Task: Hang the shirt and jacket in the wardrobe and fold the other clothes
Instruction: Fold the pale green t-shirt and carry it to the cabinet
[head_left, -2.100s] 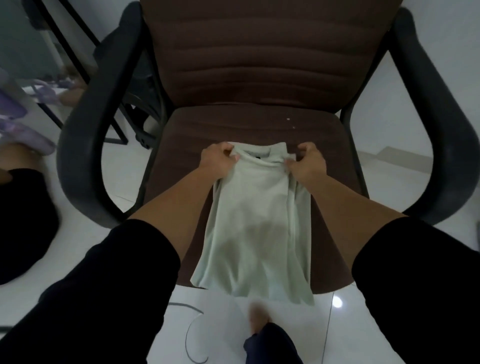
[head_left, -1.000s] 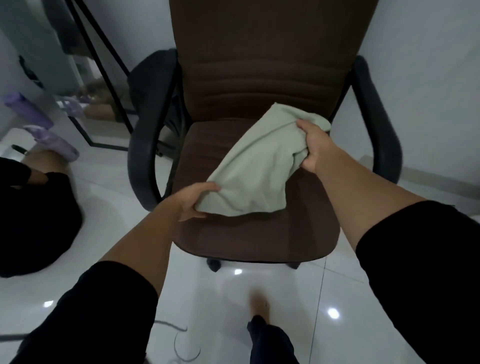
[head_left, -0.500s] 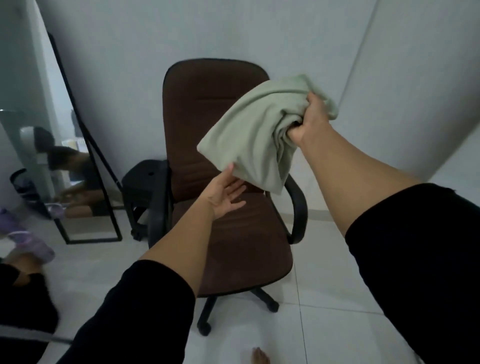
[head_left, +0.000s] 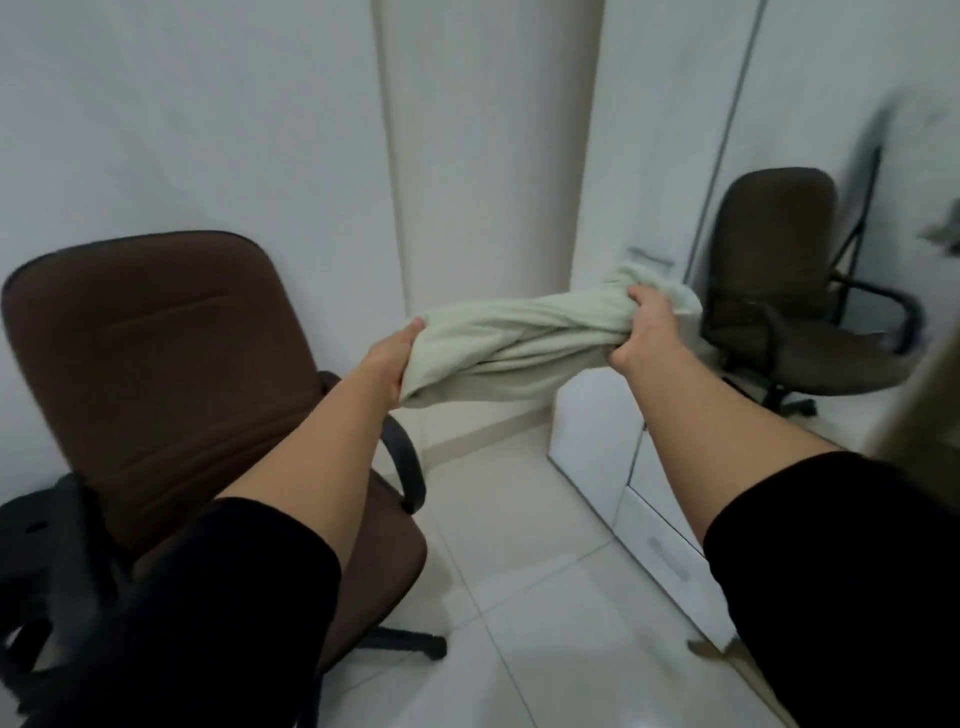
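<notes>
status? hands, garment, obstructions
Left hand and right hand both shut on pale green garment, bunched, held in the air between them. Brown chair at left, seat bare. White wardrobe ahead-right, path clear.

No writing, label, brand, number or sign can be read anywhere in this view. The pale green garment (head_left: 511, 340) bunched at about 12 o'clock shows plain cloth with no print or tag, and the brown chair (head_left: 156, 374) at 9 o'clock bears no mark or badge. The white wardrobe front (head_left: 597, 441) at 3 o'clock is likewise bare of lettering, though motion blur there would hide anything small.
</notes>
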